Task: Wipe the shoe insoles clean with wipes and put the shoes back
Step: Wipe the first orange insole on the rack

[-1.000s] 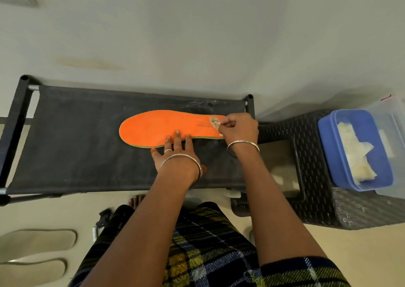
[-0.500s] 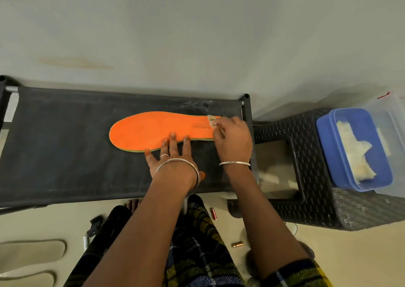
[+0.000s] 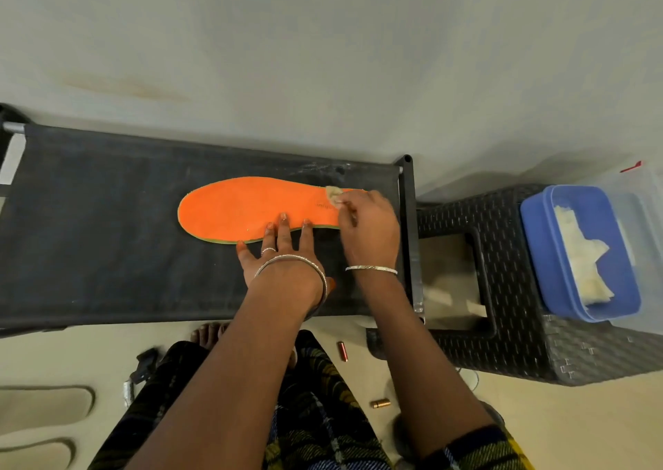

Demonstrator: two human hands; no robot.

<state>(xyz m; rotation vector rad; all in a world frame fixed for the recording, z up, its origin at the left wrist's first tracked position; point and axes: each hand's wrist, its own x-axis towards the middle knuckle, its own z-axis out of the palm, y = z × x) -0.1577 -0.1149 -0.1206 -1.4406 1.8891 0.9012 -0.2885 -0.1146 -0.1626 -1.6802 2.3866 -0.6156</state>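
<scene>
An orange insole (image 3: 247, 208) lies flat on the black fabric shelf of a rack (image 3: 100, 225), toe end to the left. My left hand (image 3: 283, 254) presses straight fingers on the insole's near edge and holds it down. My right hand (image 3: 369, 225) pinches a small crumpled whitish wipe (image 3: 333, 195) against the heel end of the insole. No shoe shows in this view.
A dark woven stool (image 3: 520, 344) stands to the right of the rack. On it sits a blue tub (image 3: 538, 254) with more wipes inside. Two beige insoles (image 3: 39, 408) lie on the floor at lower left. Small copper cylinders (image 3: 380, 403) lie near my feet.
My right hand has turned and rubbed the wipe slightly leftward over the heel end. The left hand stays pressed on the insole; the camera has shifted a little.
</scene>
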